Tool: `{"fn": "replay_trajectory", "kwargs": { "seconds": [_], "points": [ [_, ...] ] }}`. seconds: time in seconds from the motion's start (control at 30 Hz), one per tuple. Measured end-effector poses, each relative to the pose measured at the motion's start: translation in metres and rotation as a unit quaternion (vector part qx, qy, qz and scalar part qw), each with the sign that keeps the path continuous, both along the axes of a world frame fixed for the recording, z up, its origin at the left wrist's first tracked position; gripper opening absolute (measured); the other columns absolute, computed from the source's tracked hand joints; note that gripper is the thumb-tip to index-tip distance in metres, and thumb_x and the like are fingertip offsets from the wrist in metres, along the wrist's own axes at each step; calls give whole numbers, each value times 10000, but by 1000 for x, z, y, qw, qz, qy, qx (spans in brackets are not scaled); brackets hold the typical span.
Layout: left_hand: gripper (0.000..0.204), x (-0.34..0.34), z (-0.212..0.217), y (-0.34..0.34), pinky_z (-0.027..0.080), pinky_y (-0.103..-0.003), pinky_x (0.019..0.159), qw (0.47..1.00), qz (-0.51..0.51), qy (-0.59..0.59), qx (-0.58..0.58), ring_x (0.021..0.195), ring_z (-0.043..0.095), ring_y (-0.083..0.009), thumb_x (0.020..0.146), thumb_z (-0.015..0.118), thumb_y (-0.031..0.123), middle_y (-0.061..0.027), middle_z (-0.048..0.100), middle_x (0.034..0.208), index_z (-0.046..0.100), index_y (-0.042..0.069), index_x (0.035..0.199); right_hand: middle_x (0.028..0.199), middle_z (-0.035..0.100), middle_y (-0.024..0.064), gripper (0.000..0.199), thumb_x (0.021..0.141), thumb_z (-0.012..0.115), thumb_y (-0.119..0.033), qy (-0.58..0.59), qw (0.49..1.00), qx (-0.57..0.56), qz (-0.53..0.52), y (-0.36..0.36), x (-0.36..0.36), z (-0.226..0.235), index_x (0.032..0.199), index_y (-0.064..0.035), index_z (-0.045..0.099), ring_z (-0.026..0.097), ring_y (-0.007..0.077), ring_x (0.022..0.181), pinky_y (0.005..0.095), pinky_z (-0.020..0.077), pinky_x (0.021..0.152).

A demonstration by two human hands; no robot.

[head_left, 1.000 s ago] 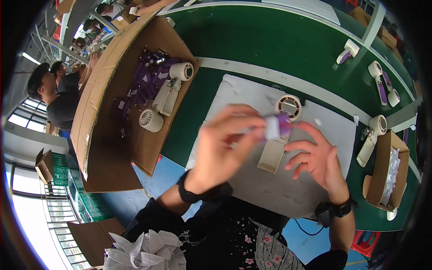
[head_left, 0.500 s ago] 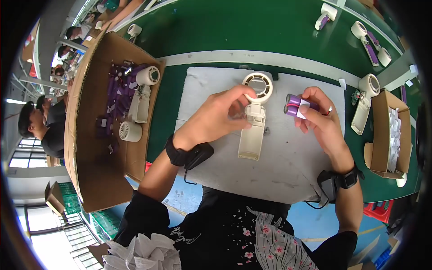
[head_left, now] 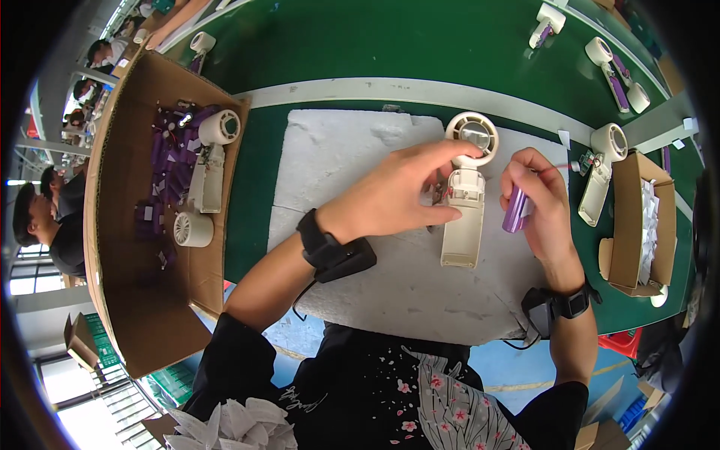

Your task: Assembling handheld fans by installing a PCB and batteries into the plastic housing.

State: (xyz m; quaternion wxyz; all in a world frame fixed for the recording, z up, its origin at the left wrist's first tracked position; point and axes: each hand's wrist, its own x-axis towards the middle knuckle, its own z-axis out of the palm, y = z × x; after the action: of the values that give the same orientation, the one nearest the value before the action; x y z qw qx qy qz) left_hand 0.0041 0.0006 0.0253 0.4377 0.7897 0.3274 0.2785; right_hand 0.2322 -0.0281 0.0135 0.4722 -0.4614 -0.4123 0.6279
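Observation:
A cream handheld fan (head_left: pixel 466 201) lies on a grey foam mat (head_left: pixel 375 195), round head away from me. My left hand (head_left: pixel 397 195) rests on the fan's neck, fingers touching just under the head. My right hand (head_left: pixel 540 199) holds a purple cylindrical battery (head_left: pixel 514 210) upright just right of the fan body, with a thin red wire near its fingertips.
A large open cardboard box (head_left: pixel 127 285) at the left holds purple batteries and cream fan parts (head_left: pixel 206 176). A small cardboard box (head_left: pixel 637 225) sits at the right, next to another fan (head_left: pixel 600 169). More fans lie on the green table (head_left: pixel 337 45). Other people sit far left.
The fan now lies flat on the mat. My left hand came down onto its neck, and my right hand lowered the purple battery beside the fan body.

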Motion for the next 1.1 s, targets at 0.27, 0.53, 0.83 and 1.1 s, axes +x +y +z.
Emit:
{"fn": "replay_trajectory", "kwargs": {
  "seconds": [0.27, 0.53, 0.83, 1.1],
  "points": [
    [668, -12, -17, 4, 494, -288, 761, 995, -49, -77, -49, 819, 591, -148, 723, 733, -55, -23, 602, 911, 512, 116, 1329, 769, 533, -11, 207, 773, 748, -16, -269, 946, 168, 72, -12, -20, 4, 947, -50, 641, 461, 63, 634, 208, 345, 532],
    [401, -17, -19, 8, 521, -306, 763, 992, -44, -95, 66, 860, 642, -191, 704, 661, -116, -53, 634, 992, 693, 85, 1050, 759, 540, 40, 347, 715, 766, 21, -366, 895, 252, 39, -14, -31, 3, 1036, -99, 707, 529, 130, 600, 258, 440, 538],
    [290, -17, -18, 3, 523, -288, 714, 996, -6, -77, 35, 839, 648, -205, 712, 639, -112, -67, 658, 934, 735, 106, 878, 751, 532, 42, 256, 704, 800, -22, -383, 874, 295, 51, -15, -27, -1, 933, -128, 758, 529, 144, 593, 268, 435, 524],
    [267, -20, -19, 4, 515, -293, 674, 994, -32, -88, -56, 804, 636, -204, 739, 598, -93, -61, 641, 882, 726, 90, 886, 775, 497, 28, 257, 688, 816, -16, -385, 866, 310, 75, -17, -30, -1, 926, -89, 753, 488, 126, 632, 245, 381, 547]
  ]
}}
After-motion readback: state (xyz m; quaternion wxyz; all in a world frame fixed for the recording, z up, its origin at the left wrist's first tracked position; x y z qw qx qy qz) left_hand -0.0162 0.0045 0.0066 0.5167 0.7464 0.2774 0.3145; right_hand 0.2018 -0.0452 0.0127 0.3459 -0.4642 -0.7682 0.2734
